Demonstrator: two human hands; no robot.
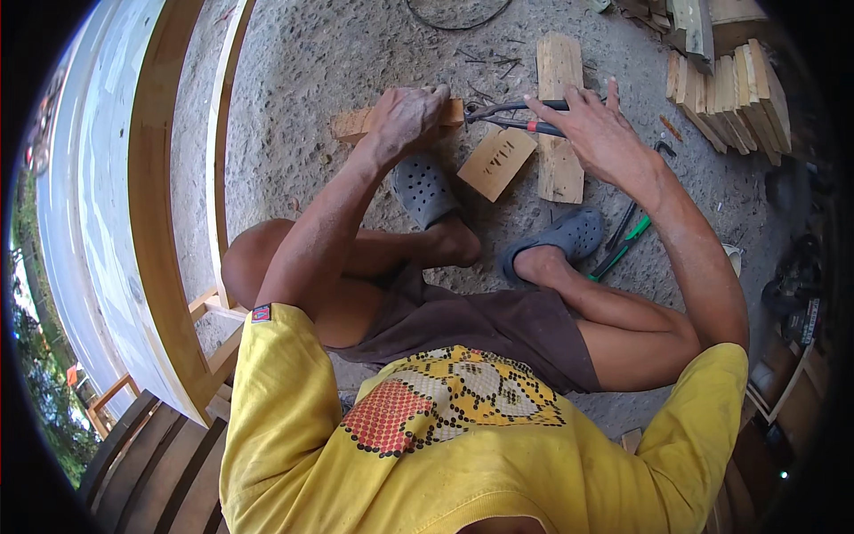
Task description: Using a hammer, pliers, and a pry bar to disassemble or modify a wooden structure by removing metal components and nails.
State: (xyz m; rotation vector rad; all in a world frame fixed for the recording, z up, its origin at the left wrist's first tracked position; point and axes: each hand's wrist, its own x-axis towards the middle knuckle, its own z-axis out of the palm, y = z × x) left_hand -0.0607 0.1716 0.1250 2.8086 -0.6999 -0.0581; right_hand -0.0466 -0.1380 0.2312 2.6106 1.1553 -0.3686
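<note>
A: Ground, rough grey concrete [302, 53], one expanse. Along the left, a pale timber frame [160, 222], upright members. Far right, one stack of short boards [738, 98], ends showing.

B: Hands?

A: Two, bare. Left hand [407, 120]: fingers together, clamped over a wooden block [350, 126], whose two ends show on either side of the grip. The block sits just beyond the left clog [422, 189], grey, holed.

B: And the right hand [594, 133]?

A: Fingers apart, fanned toward the far side, at the handle ends of one pair of pincers [532, 126], dark metal, red band on one handle. The underside of the hand is hidden; I cannot tell how firmly it closes on the handles.

B: Pincers, position?

A: Between the hands, head to the left, at the block's right end. Whether the head bites on anything there is too small to tell.

B: Loose timber?

A: One plank [560, 173], lying near-to-far, partly beneath the pincers and right hand in my line of sight. One small offcut [498, 164], dark markings on its face, just left of the plank; contact between them, I cannot tell.

B: Remaining items?

A: Right clog [569, 233], grey, nearer than the plank. One green-and-black tool [623, 249], right of that clog. One dark hoop [458, 25], far side.
</note>
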